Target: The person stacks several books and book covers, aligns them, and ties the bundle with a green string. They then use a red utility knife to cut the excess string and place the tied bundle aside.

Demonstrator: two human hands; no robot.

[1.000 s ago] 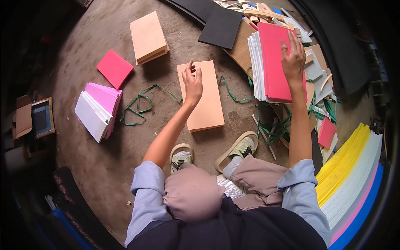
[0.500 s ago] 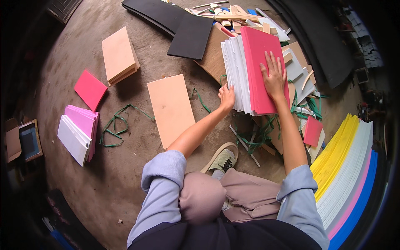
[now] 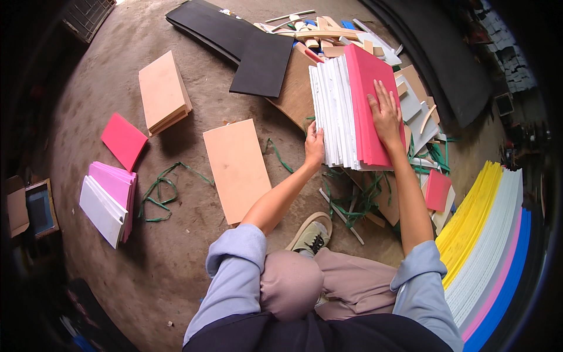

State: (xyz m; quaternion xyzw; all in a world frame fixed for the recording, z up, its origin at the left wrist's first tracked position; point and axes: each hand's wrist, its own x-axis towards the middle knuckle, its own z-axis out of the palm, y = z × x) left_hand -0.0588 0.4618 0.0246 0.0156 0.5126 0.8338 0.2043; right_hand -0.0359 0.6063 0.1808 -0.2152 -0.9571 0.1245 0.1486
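Observation:
A thick stack of white sheets [image 3: 334,111] and red sheets [image 3: 375,88], foam-like, stands on edge between my two hands, a little right of the middle. My left hand [image 3: 315,146] is at the stack's left side, with its fingers up against the outer white sheets. Flat on the outer red face lies my right hand [image 3: 385,117], its fingers stretched out and slightly spread. The white sheets sit unevenly, and their lower edges are partly hidden.
Left lie a peach block [image 3: 237,170], a peach stack [image 3: 164,91], a red piece [image 3: 124,141], pink and white sheets [image 3: 105,202] and green ties [image 3: 158,196]. Black sheets [image 3: 264,64] and offcuts [image 3: 422,117] lie beyond. Yellow sheets [image 3: 472,217] stand at right.
My left hand has shifted slightly down and left along the white sheets, its fingers now straighter. The right hand stays flat on the red face. The whole view has shifted a little.

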